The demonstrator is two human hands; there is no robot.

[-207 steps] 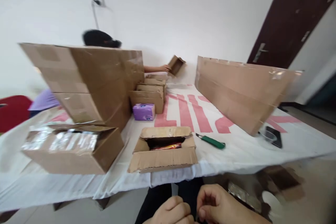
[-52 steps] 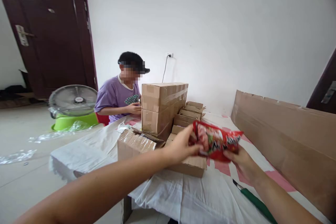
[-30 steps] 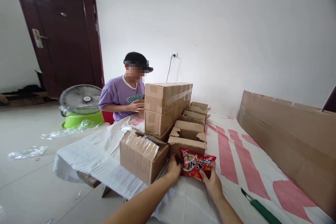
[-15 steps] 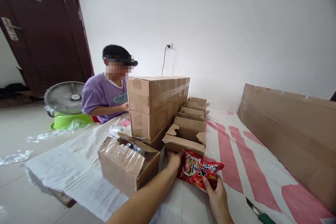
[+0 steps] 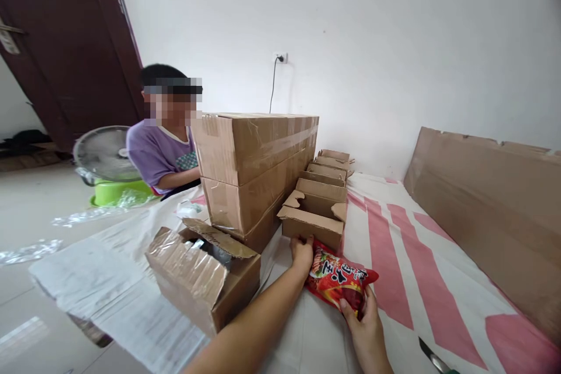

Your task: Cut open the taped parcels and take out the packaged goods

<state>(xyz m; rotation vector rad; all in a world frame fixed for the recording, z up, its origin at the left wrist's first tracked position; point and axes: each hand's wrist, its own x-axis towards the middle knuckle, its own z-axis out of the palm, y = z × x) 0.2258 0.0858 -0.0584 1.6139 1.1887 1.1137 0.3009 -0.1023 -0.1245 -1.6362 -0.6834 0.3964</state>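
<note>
A red snack packet (image 5: pixel 338 276) lies flat on the white and pink table cover (image 5: pixel 394 280), just in front of a small open cardboard box (image 5: pixel 314 218). My left hand (image 5: pixel 301 253) grips the packet's far left corner, next to the box's front wall. Closer to me, my right hand (image 5: pixel 365 320) pinches the packet's near edge with thumb and fingers. Both forearms reach in from the bottom of the view.
A stack of taped cartons (image 5: pixel 254 166) stands left of the small box, with more small open boxes (image 5: pixel 331 165) behind. An opened carton (image 5: pixel 205 274) sits near left. A long cardboard sheet (image 5: pixel 486 204) lines the right. A knife (image 5: pixel 433 359) lies bottom right. A person in purple (image 5: pixel 160 146) sits beyond.
I brought the red packet down from mid-air onto the table in front of the small open box. Both hands still hold it; my view has drifted closer and leftward.
</note>
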